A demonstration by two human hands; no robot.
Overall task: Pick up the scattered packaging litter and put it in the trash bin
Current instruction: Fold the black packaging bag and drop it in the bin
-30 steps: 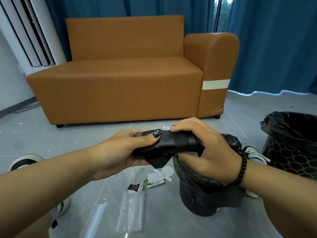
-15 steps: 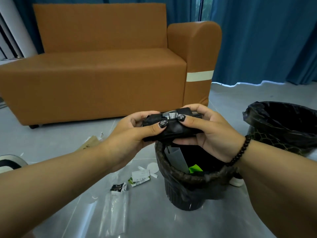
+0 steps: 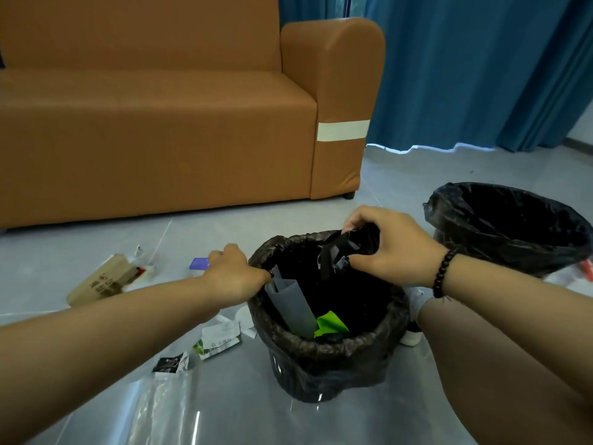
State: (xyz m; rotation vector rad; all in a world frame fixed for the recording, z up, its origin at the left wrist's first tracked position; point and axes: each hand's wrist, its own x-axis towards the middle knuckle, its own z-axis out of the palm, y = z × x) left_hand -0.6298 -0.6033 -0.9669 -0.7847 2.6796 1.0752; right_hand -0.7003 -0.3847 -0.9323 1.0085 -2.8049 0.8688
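Head view, looking down at the floor in front of the orange sofa [image 3: 154,130]: the right hand [image 3: 388,248] is over the far side of the small trash bin [image 3: 324,351], fingers curled round a crumpled black wrapper [image 3: 348,247] that hangs just inside the bin's mouth. The left hand [image 3: 236,269] is on the bin's left rim, fingers curled over the rolled edge of the black liner; it looks to be steadying the bin and holds no litter. Already in the bin are a grey sheet [image 3: 293,305] leaning against the left wall and a bright green scrap [image 3: 330,322] lower down.

To my eye this is the drop step for one piece: the wrapper is over the opening but not yet let go. The next move calls for the right fingers to loosen so it falls clear of the rim and does not snag on the liner.

Plenty is left. On the floor to the left of the bin lie a white and green packet [image 3: 219,340], a small black and white scrap [image 3: 171,364], a clear plastic bag [image 3: 160,409] at the near edge, a brown cardboard box [image 3: 102,279] farther left, and a small purple card [image 3: 199,263] just beyond the left hand. I judge the task partway done. A second, larger bin [image 3: 510,226] with a black liner stands to the right, well apart from the litter.
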